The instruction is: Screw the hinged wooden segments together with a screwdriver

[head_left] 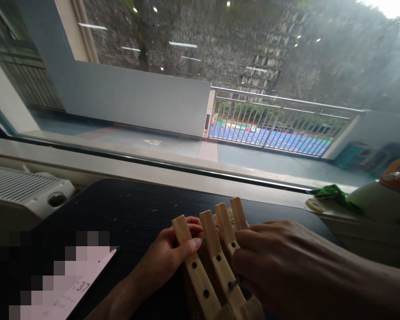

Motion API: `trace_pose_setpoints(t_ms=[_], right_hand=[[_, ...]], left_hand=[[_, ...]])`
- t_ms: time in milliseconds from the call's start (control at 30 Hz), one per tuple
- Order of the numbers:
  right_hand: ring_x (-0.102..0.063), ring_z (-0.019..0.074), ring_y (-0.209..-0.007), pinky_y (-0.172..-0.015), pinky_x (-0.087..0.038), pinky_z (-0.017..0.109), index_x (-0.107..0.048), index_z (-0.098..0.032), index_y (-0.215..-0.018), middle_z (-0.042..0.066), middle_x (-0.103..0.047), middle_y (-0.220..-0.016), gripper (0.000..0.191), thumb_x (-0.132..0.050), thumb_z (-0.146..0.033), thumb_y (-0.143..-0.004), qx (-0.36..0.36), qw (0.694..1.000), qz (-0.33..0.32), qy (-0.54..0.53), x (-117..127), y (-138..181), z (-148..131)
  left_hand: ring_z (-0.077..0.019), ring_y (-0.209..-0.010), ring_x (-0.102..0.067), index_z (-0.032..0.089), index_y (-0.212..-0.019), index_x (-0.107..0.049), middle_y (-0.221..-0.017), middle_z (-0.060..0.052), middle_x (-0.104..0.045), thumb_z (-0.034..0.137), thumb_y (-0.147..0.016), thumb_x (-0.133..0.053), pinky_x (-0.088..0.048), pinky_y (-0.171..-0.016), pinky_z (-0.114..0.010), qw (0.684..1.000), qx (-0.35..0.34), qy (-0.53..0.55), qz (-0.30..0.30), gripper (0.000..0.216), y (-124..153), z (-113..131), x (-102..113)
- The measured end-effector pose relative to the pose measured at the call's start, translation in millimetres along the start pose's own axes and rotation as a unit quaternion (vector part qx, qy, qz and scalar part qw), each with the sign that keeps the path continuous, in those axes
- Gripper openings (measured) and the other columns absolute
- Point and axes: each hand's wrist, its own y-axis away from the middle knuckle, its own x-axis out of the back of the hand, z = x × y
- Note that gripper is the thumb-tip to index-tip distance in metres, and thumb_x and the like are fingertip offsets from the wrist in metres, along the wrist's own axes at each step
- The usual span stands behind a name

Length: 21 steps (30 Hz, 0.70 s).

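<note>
A pale wooden piece with several upright, bent slats (210,235) stands on the dark table. Dark round holes show in the slats. My left hand (168,251) grips its left side, with the thumb over the front of the leftmost slat and the fingers behind it. My right hand (276,258) is closed against the right side of the slats, its fingers curled and their tips mostly hidden. Just beside those fingers, a small dark bolt-like part (232,284) sticks out of a slat. I cannot make out what the right fingers hold.
The dark table (120,204) has small light crumbs on it. A lit screen (83,284), partly blurred out, lies at lower left. A white radiator (26,191) stands at left. Along the windowsill at right are a green cloth (333,195), a yellow tape roll (315,205) and a rounded white object (370,200).
</note>
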Motion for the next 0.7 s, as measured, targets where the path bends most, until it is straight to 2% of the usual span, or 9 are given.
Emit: trace_pose_setpoints(t_ms=[467,700], right_hand=[[-0.061,0.0137,-0.062,-0.06,-0.05,0.022,-0.066,-0.021,-0.084,0.003,-0.066,-0.072,0.026,-0.045,-0.007,-0.082,-0.001,0.999,-0.004,0.04,4.5,-0.1,-2.9],[-0.06,0.0135,-0.07,-0.062,-0.047,0.022,-0.065,-0.019,-0.083,0.003,-0.066,-0.08,0.022,-0.046,-0.008,-0.083,0.024,0.997,0.001,0.068,5.6,-1.1,-6.4]], left_hand=[[-0.0259,-0.119,-0.05,0.025,-0.092,-0.07,-0.125,-0.002,-0.057,0.035,-0.075,-0.064,-0.043,-0.099,-0.034,1.0,-0.008,-0.006,-0.005,0.02,-1.0,-2.8,1.6],[-0.0272,-0.117,-0.051,0.023,-0.09,-0.072,-0.121,-0.004,-0.06,0.034,-0.075,-0.065,-0.042,-0.1,-0.037,0.999,-0.03,-0.017,-0.001,0.019,0.1,-2.6,0.7]])
